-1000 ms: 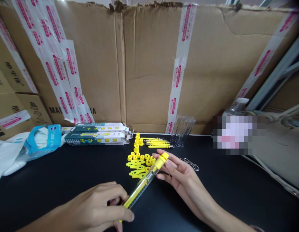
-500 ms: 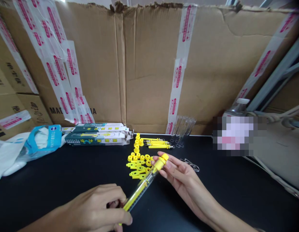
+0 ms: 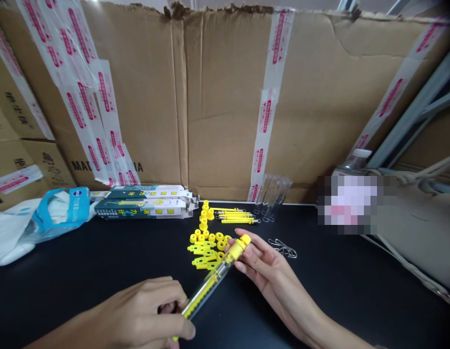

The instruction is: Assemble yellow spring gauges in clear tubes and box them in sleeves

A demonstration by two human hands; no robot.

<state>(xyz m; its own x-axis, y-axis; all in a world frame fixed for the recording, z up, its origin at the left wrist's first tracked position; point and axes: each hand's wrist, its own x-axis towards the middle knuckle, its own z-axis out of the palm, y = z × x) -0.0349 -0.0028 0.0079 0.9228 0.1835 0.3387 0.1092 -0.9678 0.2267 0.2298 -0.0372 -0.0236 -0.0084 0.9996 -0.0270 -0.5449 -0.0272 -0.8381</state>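
I hold a clear tube with a yellow scale rod inside slanted between both hands over a black table. My left hand pinches its lower end with fingers closed. My right hand grips the upper end by the yellow cap, fingers curled round it. Just behind the tube lies a heap of small yellow plastic parts.
Yellow rods and clear tubes lie by the cardboard wall. Printed boxes and a blue-and-white bag sit at left. Wire hooks lie right of my hand. A bottle stands at right.
The yellow rod has slid further down inside the clear tube and both hands have drifted slightly left. The view shifted a little.
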